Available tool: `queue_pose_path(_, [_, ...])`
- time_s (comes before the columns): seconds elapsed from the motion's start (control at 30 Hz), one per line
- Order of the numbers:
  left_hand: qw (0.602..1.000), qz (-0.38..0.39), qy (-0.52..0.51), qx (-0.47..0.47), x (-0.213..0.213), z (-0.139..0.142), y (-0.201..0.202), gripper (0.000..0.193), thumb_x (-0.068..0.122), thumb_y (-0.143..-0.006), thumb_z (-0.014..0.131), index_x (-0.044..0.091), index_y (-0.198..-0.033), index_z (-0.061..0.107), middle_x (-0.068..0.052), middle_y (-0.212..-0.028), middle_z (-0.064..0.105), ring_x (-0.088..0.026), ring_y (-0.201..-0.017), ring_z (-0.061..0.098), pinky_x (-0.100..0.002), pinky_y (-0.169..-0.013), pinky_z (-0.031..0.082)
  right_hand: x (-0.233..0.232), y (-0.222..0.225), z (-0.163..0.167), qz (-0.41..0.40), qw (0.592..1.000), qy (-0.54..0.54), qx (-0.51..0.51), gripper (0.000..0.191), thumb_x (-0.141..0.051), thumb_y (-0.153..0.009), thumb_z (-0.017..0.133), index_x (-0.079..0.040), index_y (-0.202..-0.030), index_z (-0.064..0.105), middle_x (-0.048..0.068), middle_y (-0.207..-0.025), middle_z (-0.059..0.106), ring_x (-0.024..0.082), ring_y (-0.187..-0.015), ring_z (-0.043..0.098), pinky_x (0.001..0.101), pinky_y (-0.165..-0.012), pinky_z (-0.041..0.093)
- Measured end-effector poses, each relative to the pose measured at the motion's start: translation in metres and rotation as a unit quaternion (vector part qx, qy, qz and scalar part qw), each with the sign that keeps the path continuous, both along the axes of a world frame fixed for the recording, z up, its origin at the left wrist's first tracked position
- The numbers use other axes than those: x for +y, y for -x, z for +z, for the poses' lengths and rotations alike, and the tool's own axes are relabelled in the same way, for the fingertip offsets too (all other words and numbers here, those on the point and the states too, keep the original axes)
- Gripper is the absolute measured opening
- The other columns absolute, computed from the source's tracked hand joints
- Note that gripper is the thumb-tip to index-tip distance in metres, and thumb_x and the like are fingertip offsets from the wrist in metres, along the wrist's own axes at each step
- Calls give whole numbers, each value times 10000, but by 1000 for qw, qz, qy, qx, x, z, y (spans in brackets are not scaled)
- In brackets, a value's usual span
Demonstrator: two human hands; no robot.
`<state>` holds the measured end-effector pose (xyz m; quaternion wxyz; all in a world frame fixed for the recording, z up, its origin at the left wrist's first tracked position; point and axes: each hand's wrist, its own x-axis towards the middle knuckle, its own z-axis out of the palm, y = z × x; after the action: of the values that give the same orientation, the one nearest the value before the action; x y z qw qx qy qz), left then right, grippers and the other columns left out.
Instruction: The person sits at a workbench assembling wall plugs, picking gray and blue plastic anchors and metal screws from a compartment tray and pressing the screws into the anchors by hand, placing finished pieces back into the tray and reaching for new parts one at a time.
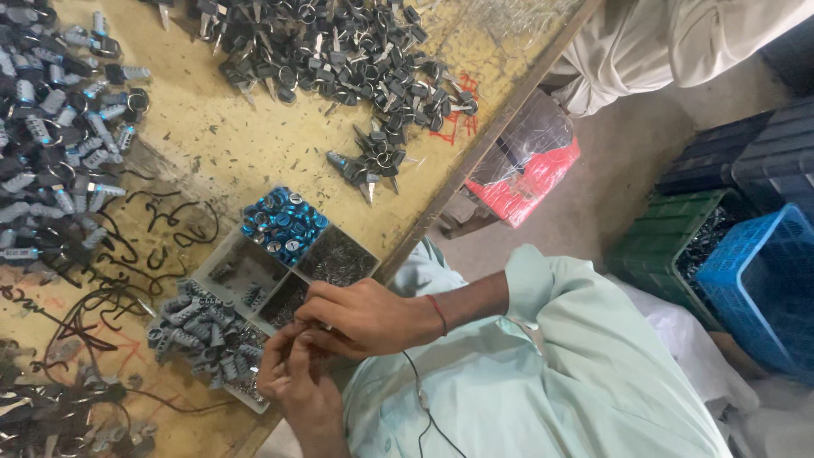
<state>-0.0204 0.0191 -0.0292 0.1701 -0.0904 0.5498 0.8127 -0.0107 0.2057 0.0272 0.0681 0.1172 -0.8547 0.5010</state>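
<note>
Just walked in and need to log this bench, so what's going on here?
A person sits at a yellow worktable with both hands together over a divided parts tray. The right hand and left hand pinch a small part between the fingertips; it is too small to identify. The tray holds blue rings, grey ribbed pieces and small dark bits. Heaps of dark assembled pieces lie across the table.
</note>
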Motion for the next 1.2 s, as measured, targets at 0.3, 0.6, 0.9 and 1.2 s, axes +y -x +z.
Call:
queue_pose_path(0.3, [998,20,-54,-39,-13,-6,-3,154,52,-1006,632,-48,-1120,603,-129,-1048,662,-175,-904,691,-326,-785,620,-2,-5,-2,35,998,38,-28,223,-238,-1042,642,-54,-1149,573,102,-1042,579,288,-859,677,369,-698,567])
queue_pose_path(0.6, [988,0,103,115,-10,19,-8,80,-28,-1016,625,-80,-1075,642,-138,-1050,678,-177,-909,685,-294,-779,599,-7,-6,3,37,993,82,-77,197,-233,-1045,621,-60,-1132,585,89,-1030,597,266,-852,688,353,-715,579])
queue_pose_path(0.9, [996,-68,-50,14,-38,-8,0,142,-11,-925,693,-87,-1043,673,-139,-903,668,-206,-792,678,-324,-684,578,6,-2,-2,151,984,-22,88,330,-124,-1026,609,-60,-1348,582,129,-1201,625,300,-931,692,397,-754,577])
queue_pose_path(1.2, [992,-76,-102,18,-61,-29,6,176,19,-808,611,-84,-944,650,-156,-941,679,-208,-733,652,-306,-530,516,0,8,10,141,971,178,-80,242,-148,-1052,642,-50,-1260,567,107,-1062,690,271,-932,734,370,-765,597])
